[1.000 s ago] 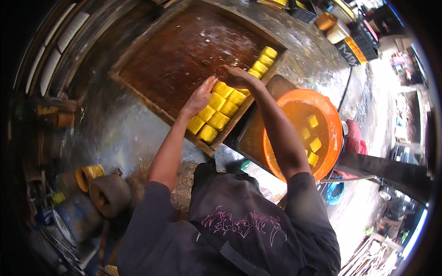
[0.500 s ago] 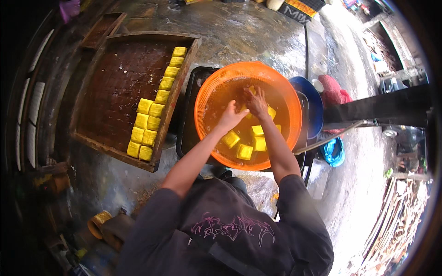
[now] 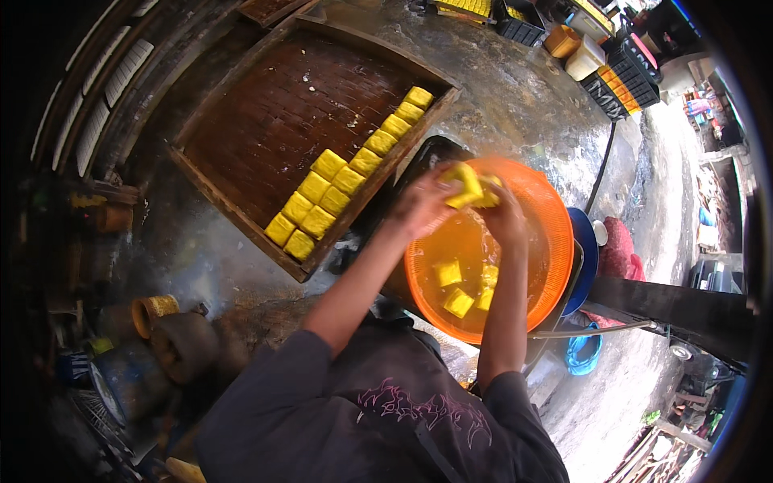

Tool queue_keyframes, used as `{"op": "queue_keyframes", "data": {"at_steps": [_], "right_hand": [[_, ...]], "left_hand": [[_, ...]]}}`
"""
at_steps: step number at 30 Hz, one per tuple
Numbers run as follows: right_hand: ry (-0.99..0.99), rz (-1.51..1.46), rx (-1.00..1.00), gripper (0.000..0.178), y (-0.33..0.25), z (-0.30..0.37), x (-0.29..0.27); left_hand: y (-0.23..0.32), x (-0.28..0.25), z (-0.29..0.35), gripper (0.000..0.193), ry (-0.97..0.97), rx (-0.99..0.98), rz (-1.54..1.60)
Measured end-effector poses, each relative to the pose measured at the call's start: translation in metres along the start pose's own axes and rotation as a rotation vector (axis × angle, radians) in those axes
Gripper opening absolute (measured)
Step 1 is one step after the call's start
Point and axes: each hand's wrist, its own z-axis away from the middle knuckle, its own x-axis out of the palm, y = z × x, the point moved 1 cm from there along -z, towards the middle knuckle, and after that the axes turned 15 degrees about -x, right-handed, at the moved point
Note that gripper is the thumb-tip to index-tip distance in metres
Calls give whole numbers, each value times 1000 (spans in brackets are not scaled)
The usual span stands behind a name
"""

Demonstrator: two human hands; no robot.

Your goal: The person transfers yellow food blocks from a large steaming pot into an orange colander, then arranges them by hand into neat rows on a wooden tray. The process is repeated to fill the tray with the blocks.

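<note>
Above an orange perforated basin (image 3: 555, 266) of cloudy liquid, my left hand (image 3: 423, 208) is closed on a yellow tofu block (image 3: 462, 185). Just beside it, my right hand (image 3: 507, 219) grips yellow tofu (image 3: 489, 193) too; blur hides how many pieces it has. Several more tofu blocks (image 3: 458, 303) sit in the liquid under my right forearm. To the left lies a shallow wooden tray (image 3: 258, 121). Yellow tofu blocks (image 3: 332, 200) stand in it along the edge nearest the basin, one row long and a second row shorter.
A black tray (image 3: 439, 153) lies under the basin, with a blue tub (image 3: 586, 258) at its right. Further right are a hose (image 3: 596, 330), a red sack (image 3: 618, 245) and a dark beam (image 3: 676, 302). Black crates (image 3: 608, 92) stand at the back right.
Both hands have come up out of the liquid with tofu and moved toward the basin's tray side. Fewer blocks show in the basin. The whole view has turned, shifting the tray rightward in the picture.
</note>
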Motion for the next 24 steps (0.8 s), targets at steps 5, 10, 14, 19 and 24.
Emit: {"op": "queue_keyframes", "data": {"at_steps": [5, 10, 14, 19, 24], "right_hand": [[-653, 644, -152, 61, 21, -143, 244], [-719, 478, 169, 58, 64, -205, 303], [-479, 137, 368, 55, 77, -221, 285], [-910, 1097, -63, 62, 83, -247, 301], [-637, 943, -71, 47, 63, -218, 256]], "left_hand": [[201, -77, 105, 37, 430, 250, -190], [266, -129, 96, 52, 617, 189, -490], [250, -144, 85, 58, 593, 59, -1358], [253, -171, 60, 70, 372, 250, -1500], [240, -177, 28, 71, 180, 116, -1385]]}}
